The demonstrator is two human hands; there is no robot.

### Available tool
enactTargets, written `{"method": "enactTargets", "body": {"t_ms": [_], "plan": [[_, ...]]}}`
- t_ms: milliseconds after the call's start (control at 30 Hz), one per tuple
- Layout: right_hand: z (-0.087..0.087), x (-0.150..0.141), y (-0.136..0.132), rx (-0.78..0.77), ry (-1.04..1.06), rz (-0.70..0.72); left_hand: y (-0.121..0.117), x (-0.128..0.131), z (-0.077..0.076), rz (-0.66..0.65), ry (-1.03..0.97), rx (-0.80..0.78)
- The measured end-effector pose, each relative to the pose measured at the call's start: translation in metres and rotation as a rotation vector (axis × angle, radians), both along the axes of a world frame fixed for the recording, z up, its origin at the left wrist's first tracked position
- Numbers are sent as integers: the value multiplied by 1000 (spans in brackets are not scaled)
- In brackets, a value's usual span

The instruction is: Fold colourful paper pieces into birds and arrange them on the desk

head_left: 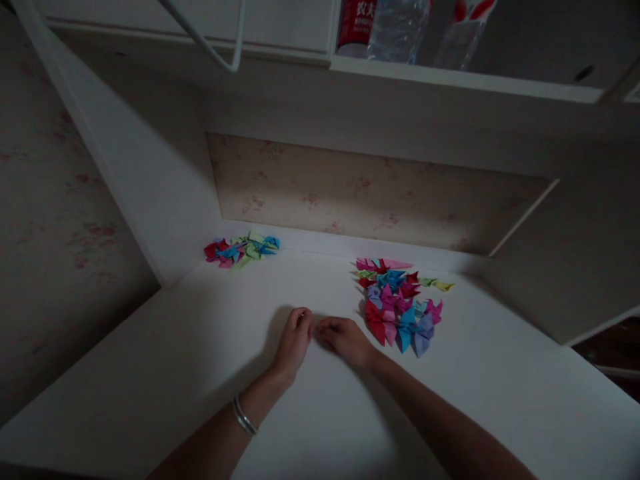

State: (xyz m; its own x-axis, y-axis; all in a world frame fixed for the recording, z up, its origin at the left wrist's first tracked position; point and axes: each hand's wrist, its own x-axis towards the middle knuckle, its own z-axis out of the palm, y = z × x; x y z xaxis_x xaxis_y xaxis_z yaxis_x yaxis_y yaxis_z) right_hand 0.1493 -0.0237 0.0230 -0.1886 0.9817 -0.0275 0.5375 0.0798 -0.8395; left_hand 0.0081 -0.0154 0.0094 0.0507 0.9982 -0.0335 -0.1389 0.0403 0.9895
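Both my hands rest on a white desk (200, 360), fingertips nearly touching each other. My left hand (294, 340), with a silver bracelet on its wrist, has its fingers curled in. My right hand (345, 339) is also curled, fingers pinched toward the left hand. What they hold, if anything, is hidden between them. Right next to my right hand lies a large pile of folded coloured paper pieces (400, 303) in red, pink, blue and purple. A smaller pile of folded paper pieces (243, 249) lies at the back left corner of the desk.
A shelf (450, 73) overhangs the desk and carries plastic bottles (395, 27). A white side panel (135, 167) bounds the desk on the left, floral wallpaper (360, 193) backs it, and the right side drops off past the desk edge (600, 320).
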Motion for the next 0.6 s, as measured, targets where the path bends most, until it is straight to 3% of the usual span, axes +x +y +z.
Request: {"method": "enactTargets", "body": {"t_ms": [133,267,433,600], "plan": [[11,-9,81,-66,159,-114,5,1,-5,-3,-59,-44],[16,-49,145,-92,210,-68,9,1,-2,-8,150,-56],[13,-111,191,-140,247,23,9,-1,5,-31,209,-100],[12,-153,232,-133,263,27,16,-2,3,-60,221,-149]]}}
